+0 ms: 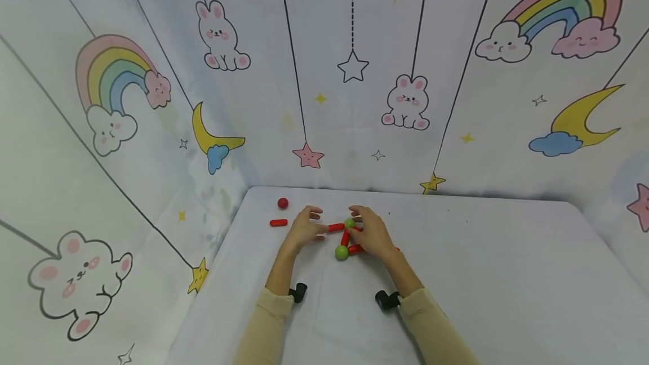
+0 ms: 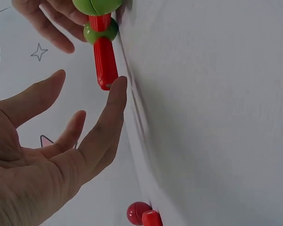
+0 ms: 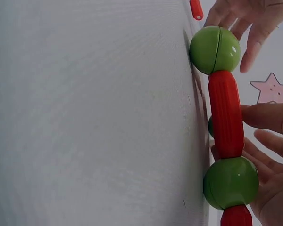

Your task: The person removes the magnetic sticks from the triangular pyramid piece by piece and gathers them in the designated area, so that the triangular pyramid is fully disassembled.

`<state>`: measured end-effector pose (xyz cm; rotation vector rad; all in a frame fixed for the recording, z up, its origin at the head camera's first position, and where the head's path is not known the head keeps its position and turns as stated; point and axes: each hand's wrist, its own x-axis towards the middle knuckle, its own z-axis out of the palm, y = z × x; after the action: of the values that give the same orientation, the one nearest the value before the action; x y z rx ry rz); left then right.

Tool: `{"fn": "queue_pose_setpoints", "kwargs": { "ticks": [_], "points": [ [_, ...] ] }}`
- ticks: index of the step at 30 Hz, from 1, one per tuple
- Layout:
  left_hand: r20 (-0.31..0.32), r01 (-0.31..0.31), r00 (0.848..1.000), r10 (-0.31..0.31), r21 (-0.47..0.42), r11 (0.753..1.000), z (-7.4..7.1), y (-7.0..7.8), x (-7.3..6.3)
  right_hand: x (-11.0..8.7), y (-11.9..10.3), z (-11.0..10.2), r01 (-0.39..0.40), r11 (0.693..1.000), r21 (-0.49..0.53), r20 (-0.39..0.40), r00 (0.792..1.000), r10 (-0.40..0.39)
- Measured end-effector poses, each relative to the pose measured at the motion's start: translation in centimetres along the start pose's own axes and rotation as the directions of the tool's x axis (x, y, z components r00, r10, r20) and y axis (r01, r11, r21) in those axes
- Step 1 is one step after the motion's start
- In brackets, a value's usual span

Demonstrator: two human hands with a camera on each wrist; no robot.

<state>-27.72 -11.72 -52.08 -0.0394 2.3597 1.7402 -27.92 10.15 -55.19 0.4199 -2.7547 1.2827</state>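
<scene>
The white table (image 1: 507, 263) offers its widest open room to the right; its back and left edges lie nearer the work. The joined piece (image 1: 345, 239) of red rods and green balls sits on it between 2 hands — assembly seems under way. The right hand (image 1: 374, 234) surrounds the far green ball (image 1: 350, 223); whether it grasps cannot be told. The left hand (image 1: 304, 231), holding nothing, has 1 fingertip at the end rod (image 1: 335, 228) — the next move probably calls for steady alignment. Near the left edge lie 1 loose rod (image 1: 278, 222) and 1 red ball (image 1: 283, 203).
</scene>
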Motion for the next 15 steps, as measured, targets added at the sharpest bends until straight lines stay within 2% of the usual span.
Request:
{"fn": "queue_pose_setpoints", "kwargs": {
  "ticks": [7,12,15],
  "points": [
    [-0.004,-0.018,1.0,0.018,0.085,0.996,1.3,-0.7,0.4,0.0,0.1,-0.1,0.009,0.998,0.068,0.003,1.0,-0.009],
    [-0.007,-0.022,1.0,0.022,0.072,0.997,1.8,-1.2,0.4,0.0,0.1,0.2,0.011,0.997,0.079,0.007,1.0,-0.012],
    [-0.003,-0.017,1.0,0.017,0.023,1.0,1.9,-1.3,0.5,-0.1,0.1,0.1,0.007,0.996,0.084,0.012,1.0,-0.008]
  ]
}}
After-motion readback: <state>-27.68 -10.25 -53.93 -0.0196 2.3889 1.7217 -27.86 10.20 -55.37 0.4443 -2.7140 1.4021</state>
